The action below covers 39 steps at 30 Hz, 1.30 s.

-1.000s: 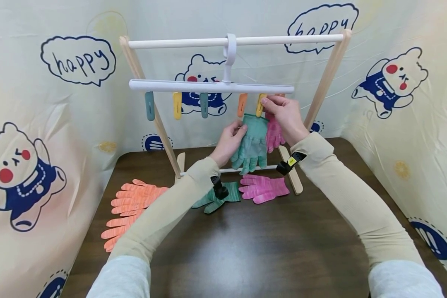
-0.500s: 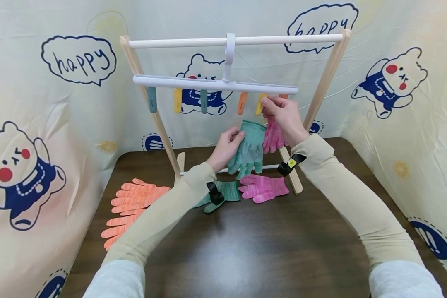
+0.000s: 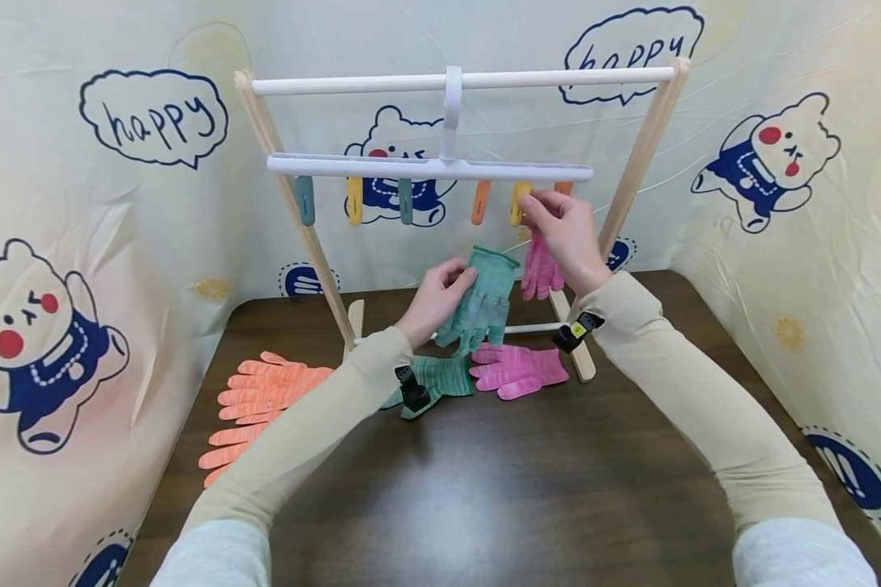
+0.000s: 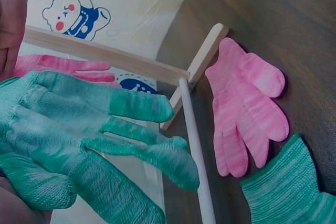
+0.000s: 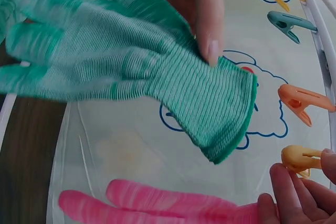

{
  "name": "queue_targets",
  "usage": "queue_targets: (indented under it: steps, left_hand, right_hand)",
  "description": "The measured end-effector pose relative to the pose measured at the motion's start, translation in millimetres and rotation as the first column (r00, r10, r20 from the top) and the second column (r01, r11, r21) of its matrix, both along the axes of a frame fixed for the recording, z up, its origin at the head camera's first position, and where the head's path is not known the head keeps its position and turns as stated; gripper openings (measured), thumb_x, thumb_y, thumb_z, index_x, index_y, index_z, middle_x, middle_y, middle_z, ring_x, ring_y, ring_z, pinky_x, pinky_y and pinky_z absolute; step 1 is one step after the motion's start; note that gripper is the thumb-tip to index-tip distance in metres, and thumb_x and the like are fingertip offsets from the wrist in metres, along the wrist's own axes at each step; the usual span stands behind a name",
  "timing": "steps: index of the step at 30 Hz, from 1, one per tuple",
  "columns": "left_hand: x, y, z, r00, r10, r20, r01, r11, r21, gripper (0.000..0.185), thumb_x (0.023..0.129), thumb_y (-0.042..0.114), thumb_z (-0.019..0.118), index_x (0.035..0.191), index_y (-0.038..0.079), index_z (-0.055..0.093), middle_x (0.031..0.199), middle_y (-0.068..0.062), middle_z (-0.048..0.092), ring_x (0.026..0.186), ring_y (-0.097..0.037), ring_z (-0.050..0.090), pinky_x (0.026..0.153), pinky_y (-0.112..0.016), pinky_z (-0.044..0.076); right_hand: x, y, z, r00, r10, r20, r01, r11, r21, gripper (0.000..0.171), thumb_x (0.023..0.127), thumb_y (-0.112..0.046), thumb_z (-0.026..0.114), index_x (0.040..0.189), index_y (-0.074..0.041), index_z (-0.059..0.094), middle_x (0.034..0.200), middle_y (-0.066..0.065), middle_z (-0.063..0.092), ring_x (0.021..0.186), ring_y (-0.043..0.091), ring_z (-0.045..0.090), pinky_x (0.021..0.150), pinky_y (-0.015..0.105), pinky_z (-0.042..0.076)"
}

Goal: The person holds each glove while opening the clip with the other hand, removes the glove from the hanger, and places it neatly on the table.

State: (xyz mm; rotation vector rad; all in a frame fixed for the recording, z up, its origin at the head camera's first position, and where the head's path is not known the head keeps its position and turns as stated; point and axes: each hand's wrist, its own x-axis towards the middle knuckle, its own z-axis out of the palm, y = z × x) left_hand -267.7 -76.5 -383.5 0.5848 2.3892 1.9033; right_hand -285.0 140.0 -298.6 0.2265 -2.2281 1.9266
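Observation:
My left hand (image 3: pixel 437 300) pinches a green knit glove (image 3: pixel 488 293) near its cuff; the glove dangles fingers-down below the hanger. In the right wrist view the cuff of this green glove (image 5: pixel 210 108) is apart from the clips. My right hand (image 3: pixel 568 238) holds a yellow clothespin (image 3: pixel 518 204) on the white hanger (image 3: pixel 382 166) between thumb and fingers. Beside that hand hangs a pink glove (image 3: pixel 540 267), its upper end hidden behind the fingers. An orange clothespin (image 3: pixel 480 204) is just left of the yellow one, with nothing in it.
A wooden rack (image 3: pixel 642 155) carries the hanger on its white rod (image 3: pixel 543 79). Other clothespins, one a yellow clothespin (image 3: pixel 355 201), line the hanger's left half. On the dark table (image 3: pixel 529 481) lie a pink glove (image 3: pixel 517 372), a green glove (image 3: pixel 448 377) and orange gloves (image 3: pixel 272 387).
My left hand has drawn the green glove down and left, away from the yellow clothespin. The hanger has shifted slightly right. My right hand has stayed at the clothespin.

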Motion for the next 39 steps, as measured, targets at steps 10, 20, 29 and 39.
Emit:
queue_targets:
  steps: [10, 20, 29, 39]
  left_hand:
    - [3.6, -10, -0.7, 1.0, -0.01, 0.018, 0.01, 1.0, -0.019, 0.028, 0.107, 0.021, 0.059, 0.126, 0.005, 0.072, 0.114, -0.01, 0.069, 0.097, -0.02, 0.058, 0.086, -0.031, 0.049]
    - [12.1, -17, 1.3, 1.0, -0.021, 0.016, 0.021, 1.0, -0.002, 0.027, 0.106, 0.017, 0.061, 0.126, 0.002, 0.071, 0.119, -0.012, 0.071, 0.099, -0.017, 0.061, 0.089, -0.029, 0.05]
    - [18.5, -25, -0.5, 0.999, -0.029, 0.039, 0.032, 0.997, -0.065, 0.027, 0.105, 0.018, 0.063, 0.128, 0.003, 0.068, 0.119, -0.011, 0.07, 0.102, -0.018, 0.06, 0.09, -0.03, 0.049]
    - [30.1, -36, 0.2, 0.997, -0.057, 0.059, 0.062, 0.993, -0.1, 0.025, 0.105, 0.021, 0.064, 0.123, 0.007, 0.071, 0.118, -0.008, 0.071, 0.1, -0.02, 0.061, 0.089, -0.032, 0.049]
  right_hand:
    - [7.4, 8, -7.2, 1.0, 0.001, -0.029, 0.003, 0.993, 0.118, 0.038, 0.105, -0.03, 0.064, 0.129, -0.002, 0.07, 0.113, 0.014, 0.075, 0.098, 0.018, 0.074, 0.101, 0.037, 0.053]
    - [17.5, 20, -25.5, 0.998, -0.012, -0.062, 0.028, 0.964, 0.265, 0.037, 0.105, -0.032, 0.064, 0.125, -0.003, 0.073, 0.113, 0.019, 0.072, 0.099, 0.025, 0.064, 0.077, 0.023, 0.047]
    - [33.7, 32, -37.5, 1.0, 0.018, -0.015, -0.012, 0.946, 0.324, 0.04, 0.105, -0.035, 0.063, 0.128, -0.004, 0.072, 0.111, 0.017, 0.069, 0.09, 0.012, 0.059, 0.073, 0.018, 0.051]
    - [49.7, 42, -47.3, 0.997, 0.066, 0.046, -0.078, 0.928, 0.365, 0.042, 0.106, -0.038, 0.061, 0.13, -0.004, 0.07, 0.115, 0.014, 0.072, 0.098, 0.011, 0.066, 0.083, 0.019, 0.054]
